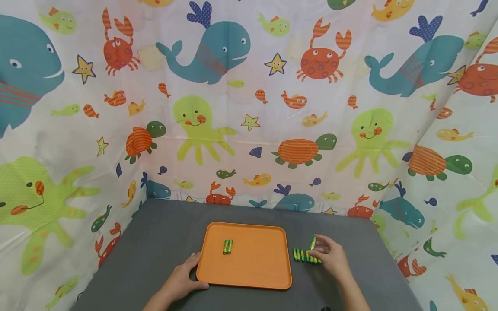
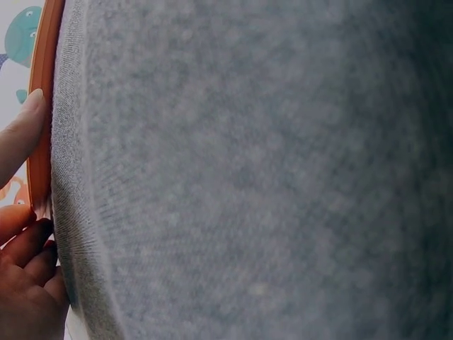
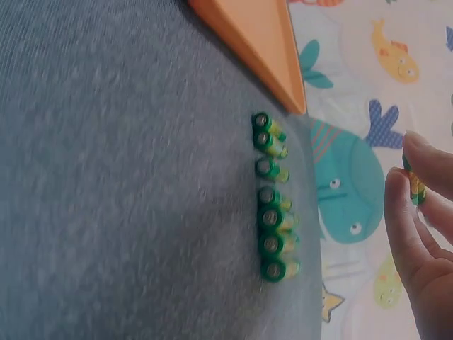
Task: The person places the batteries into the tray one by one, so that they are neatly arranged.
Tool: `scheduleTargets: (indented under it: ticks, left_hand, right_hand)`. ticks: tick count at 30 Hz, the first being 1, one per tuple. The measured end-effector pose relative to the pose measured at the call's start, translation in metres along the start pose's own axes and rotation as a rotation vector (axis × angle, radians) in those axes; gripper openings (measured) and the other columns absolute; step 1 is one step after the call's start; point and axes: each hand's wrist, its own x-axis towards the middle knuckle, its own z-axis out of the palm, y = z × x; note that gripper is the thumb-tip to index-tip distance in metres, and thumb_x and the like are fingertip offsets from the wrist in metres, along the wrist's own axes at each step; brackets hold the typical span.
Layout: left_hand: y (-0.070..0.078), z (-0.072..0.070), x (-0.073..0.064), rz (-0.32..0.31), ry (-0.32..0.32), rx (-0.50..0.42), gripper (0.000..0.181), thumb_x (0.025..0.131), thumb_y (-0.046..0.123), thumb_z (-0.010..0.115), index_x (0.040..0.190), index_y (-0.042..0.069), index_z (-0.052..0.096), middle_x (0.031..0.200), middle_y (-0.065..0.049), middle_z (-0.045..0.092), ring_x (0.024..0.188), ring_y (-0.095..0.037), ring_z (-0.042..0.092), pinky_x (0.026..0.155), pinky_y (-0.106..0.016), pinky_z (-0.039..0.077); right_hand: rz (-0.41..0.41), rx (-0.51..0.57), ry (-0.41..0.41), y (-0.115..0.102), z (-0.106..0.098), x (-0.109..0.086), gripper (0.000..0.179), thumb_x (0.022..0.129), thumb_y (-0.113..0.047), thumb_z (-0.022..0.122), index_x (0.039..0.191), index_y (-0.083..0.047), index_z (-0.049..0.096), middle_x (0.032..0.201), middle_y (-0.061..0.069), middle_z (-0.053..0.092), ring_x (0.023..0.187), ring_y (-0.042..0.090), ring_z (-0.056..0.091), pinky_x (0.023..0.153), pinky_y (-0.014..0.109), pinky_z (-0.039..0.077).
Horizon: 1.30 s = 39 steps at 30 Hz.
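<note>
An orange tray point(image 1: 249, 255) lies on the dark table with two green-and-yellow batteries point(image 1: 228, 247) side by side in its left half. My left hand point(image 1: 180, 276) rests against the tray's near left corner, fingers along the left side and thumb at the front edge. In the left wrist view the thumb point(image 2: 28, 124) touches the tray's outer wall. To the right of the tray, my right hand point(image 1: 330, 255) pinches one battery point(image 3: 414, 183) between thumb and fingertips, raised off the table. Below it lies a row of several similar batteries point(image 3: 271, 217), partly covered by this hand in the head view.
Grey cloth point(image 1: 167, 229) covers the table. A curtain point(image 1: 241, 172) printed with sea animals hangs behind the table and along both sides. A small dark object point(image 1: 326, 308) shows at the bottom edge near the right forearm.
</note>
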Motion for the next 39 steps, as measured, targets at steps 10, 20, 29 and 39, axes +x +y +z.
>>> scheduleTargets:
  ticks: [10,20,29,39]
  left_hand:
    - [0.006,-0.004,0.002,-0.023,0.001,0.004,0.118,0.062,0.058,0.089,0.157,0.011,0.038,0.162,-0.019,0.033,0.148,-0.046,0.031,0.108,-0.073,0.028]
    - [0.006,-0.001,0.002,-0.025,-0.008,0.005,0.119,0.062,0.059,0.089,0.157,0.011,0.038,0.162,-0.02,0.033,0.147,-0.047,0.031,0.107,-0.073,0.03]
    - [0.011,-0.003,0.004,-0.045,0.007,0.011,0.119,0.06,0.059,0.09,0.157,0.011,0.04,0.162,-0.02,0.034,0.146,-0.049,0.032,0.106,-0.074,0.03]
    - [0.011,-0.001,0.006,-0.046,-0.001,0.007,0.12,0.06,0.06,0.09,0.157,0.012,0.039,0.162,-0.019,0.033,0.147,-0.047,0.031,0.107,-0.073,0.03]
  right_hand:
    - [-0.035,0.044,-0.029,-0.022,0.013,0.005,0.06,0.082,-0.022,0.086,0.137,-0.01,0.063,0.12,0.016,0.069,0.1,0.024,0.073,0.069,0.028,0.058]
    - [-0.061,0.089,-0.055,-0.039,0.031,0.007,0.056,0.082,-0.014,0.085,0.134,-0.009,0.064,0.117,0.013,0.07,0.097,0.023,0.073,0.071,0.036,0.061]
    - [-0.094,0.09,-0.091,-0.058,0.052,0.01,0.055,0.081,-0.011,0.085,0.132,-0.014,0.066,0.114,0.007,0.07,0.09,0.017,0.072,0.07,0.031,0.059]
    - [-0.144,0.086,-0.129,-0.07,0.065,0.009,0.055,0.081,-0.013,0.086,0.132,-0.012,0.066,0.113,0.009,0.07,0.091,0.018,0.071,0.075,0.033,0.061]
